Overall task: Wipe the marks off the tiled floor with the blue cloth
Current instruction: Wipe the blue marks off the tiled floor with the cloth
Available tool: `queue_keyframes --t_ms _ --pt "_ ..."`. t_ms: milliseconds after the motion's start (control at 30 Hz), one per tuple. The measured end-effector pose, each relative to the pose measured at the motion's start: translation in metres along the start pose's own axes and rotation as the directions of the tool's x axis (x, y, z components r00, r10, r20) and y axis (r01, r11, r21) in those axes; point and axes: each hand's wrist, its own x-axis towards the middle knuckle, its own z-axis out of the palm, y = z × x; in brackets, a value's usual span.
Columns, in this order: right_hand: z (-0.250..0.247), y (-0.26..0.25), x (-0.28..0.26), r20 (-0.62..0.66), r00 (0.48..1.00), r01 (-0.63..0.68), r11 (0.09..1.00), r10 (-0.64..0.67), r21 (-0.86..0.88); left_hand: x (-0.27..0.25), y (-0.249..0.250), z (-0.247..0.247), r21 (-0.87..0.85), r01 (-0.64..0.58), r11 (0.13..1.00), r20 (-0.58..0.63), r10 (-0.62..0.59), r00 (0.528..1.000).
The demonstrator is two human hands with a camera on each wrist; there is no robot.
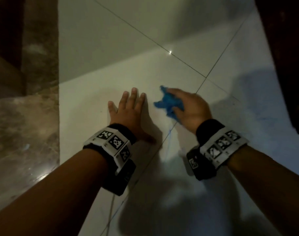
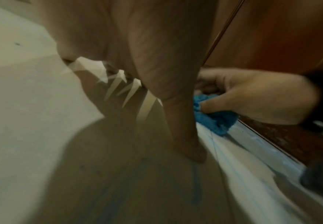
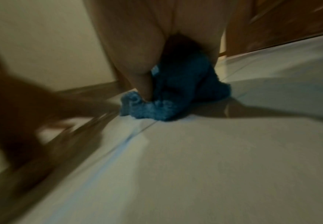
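Right hand [image 1: 190, 108] grip bunches one blue cloth [image 1: 169, 103] on tiled floor [image 1: 162, 31]; left hand [image 1: 128, 109] flat, fingers spread.

I'm down on the floor of what looks like a room in a home. Large glossy white tiles [image 1: 145, 74] with thin dark grout lines fill the middle of the head view. Along the left edge runs a polished brown marble-like strip [image 1: 26, 133], perhaps a threshold. At the upper right stands dark reddish wooden furniture or a door [image 1: 288, 57], its panelled grain showing in the left wrist view [image 2: 281, 37].
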Motion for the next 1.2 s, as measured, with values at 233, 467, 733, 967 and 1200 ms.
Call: queue_keyframes --t_ms 233,467,733,967,1200 --pt "0.026 -0.013 -0.038 0.042 0.964 0.267 0.943 -0.264 -0.196 -0.001 0.004 -0.005 -0.009 0.024 1.000 0.022 -0.024 0.999" --pt "0.005 -0.003 0.009 -0.094 0.994 -0.064 0.993 0.056 -0.094 -0.001 0.002 -0.002 0.024 0.031 0.999 0.019 -0.032 0.999" --pt "0.010 -0.001 0.008 0.011 1.000 0.027 0.999 -0.027 -0.024 0.000 0.002 0.001 0.002 0.028 1.000 -0.001 -0.028 1.000" --pt "0.014 -0.004 -0.017 0.218 0.931 0.331 0.929 -0.293 -0.164 0.000 0.003 0.001 0.001 0.021 1.000 0.005 -0.021 1.000" --pt "0.006 0.007 -0.003 0.000 0.994 0.112 0.985 -0.113 -0.134 0.000 0.001 0.001 -0.018 0.021 1.000 -0.004 -0.021 1.000"
